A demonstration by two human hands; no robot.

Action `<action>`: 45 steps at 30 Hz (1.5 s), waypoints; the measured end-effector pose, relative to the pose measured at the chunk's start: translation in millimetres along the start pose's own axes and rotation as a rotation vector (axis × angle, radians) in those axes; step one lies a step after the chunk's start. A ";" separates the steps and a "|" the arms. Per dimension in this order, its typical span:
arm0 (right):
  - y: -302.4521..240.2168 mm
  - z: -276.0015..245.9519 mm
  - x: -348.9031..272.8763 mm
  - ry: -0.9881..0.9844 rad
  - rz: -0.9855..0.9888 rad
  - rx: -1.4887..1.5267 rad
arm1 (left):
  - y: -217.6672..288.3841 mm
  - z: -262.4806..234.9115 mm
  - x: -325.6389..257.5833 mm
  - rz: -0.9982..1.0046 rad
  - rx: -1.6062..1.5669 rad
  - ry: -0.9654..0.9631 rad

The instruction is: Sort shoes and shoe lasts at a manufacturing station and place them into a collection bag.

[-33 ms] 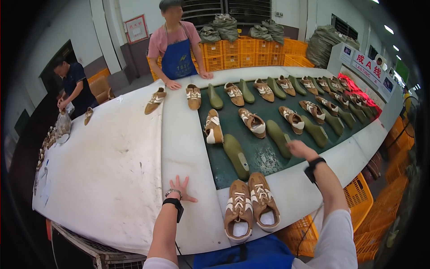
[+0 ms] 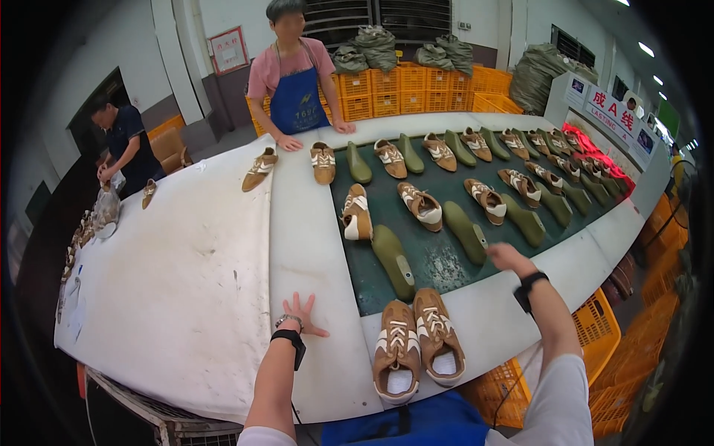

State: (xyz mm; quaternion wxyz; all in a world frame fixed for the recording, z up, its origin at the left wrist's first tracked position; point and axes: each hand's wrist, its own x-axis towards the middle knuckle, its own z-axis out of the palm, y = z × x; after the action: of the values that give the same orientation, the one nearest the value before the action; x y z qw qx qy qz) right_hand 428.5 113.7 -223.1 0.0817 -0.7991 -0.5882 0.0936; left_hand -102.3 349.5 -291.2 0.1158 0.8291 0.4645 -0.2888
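My left hand (image 2: 302,317) lies on the white tabletop (image 2: 316,253), its fingers spread and nothing in it. Over the near edge of the dark green belt, my right hand (image 2: 511,258) is curled closed beside the heel end of an olive-green shoe last (image 2: 465,232). No object shows in its fingers, and whether it touches the last is hard to tell. Just in front of me stand two brown sneakers with white stripes, a left one (image 2: 396,338) and a right one (image 2: 437,323), side by side. Another green last (image 2: 392,260) lies beyond them.
Rows of brown sneakers (image 2: 419,205) and green lasts cover the belt (image 2: 357,279). Across the table, a person in a blue apron (image 2: 297,100) rests both hands on its edge. Another person (image 2: 126,145) handles a plastic bag at the far left. Orange crates (image 2: 595,320) stand at lower right.
My right hand has shifted slightly to the right and nearer to me, away from the last. My left hand has stayed in place.
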 end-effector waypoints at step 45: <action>15.3 96.7 -129.9 0.460 0.423 -0.105 | 98.7 -119.2 73.1 0.421 -0.186 0.653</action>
State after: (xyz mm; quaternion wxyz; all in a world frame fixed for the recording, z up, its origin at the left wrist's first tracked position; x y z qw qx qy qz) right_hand 381.1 -13.0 -313.5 0.1498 -0.9072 -0.3789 -0.1052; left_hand 54.0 402.4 -245.4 0.0935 0.9404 0.3209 0.0633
